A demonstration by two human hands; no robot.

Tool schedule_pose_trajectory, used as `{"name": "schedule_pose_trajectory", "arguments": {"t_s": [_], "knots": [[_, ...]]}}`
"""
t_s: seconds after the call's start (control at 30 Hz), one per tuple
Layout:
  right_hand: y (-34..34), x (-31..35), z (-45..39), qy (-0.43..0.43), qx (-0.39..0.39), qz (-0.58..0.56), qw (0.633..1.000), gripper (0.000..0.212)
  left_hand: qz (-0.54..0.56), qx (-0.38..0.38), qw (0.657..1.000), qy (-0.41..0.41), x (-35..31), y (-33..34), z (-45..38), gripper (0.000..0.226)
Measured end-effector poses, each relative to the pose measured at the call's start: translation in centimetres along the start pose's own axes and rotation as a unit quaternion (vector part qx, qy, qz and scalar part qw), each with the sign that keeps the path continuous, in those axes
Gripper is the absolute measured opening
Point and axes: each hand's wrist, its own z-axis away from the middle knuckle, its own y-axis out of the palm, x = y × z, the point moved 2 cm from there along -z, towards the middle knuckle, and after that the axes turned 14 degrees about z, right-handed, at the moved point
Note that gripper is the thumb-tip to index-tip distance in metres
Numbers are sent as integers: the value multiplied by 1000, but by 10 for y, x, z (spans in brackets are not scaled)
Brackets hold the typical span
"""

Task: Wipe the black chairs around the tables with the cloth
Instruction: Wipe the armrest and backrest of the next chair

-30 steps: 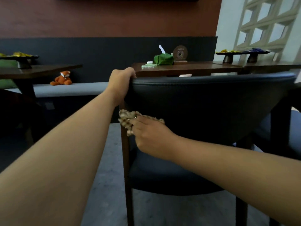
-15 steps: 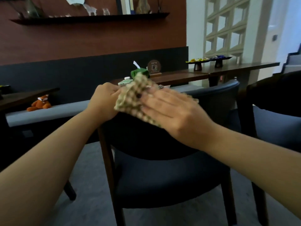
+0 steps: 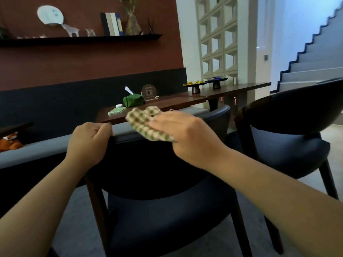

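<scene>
On chair [image 3: 157, 164] top rail: right hand [image 3: 187, 134] flat, pressing cloth [image 3: 146, 125], long axis left-right; left hand [image 3: 89, 141] fingers clenching rail.

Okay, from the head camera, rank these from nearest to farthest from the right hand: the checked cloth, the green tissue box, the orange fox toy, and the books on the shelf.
From the right hand:
1. Checked cloth, under its fingers on the chair back.
2. Green tissue box, on the table just beyond.
3. Orange fox toy on the bench at far left, and books on the wall shelf: too close to call.
</scene>
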Motion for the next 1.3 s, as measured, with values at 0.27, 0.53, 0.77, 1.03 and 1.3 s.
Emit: {"name": "schedule_pose_trajectory", "arguments": {"t_s": [0.27,0.53,0.77,1.03,1.3], "knots": [[-1,-7,47,85,-179,-16,980,40,-6,-48,996,79,12,5,27,54],[112,100,141,141,61,-345,926,47,170,26,984,39,45,-11,102,55],[189,105,182,440,197,-484,731,47,253,-66,945,-198,111,43,217,49],[227,100,195,402,314,-539,670,18,260,-60,915,-303,146,90,266,27],[245,103,206,401,329,-563,643,27,268,-100,900,-330,158,81,295,10]]}}
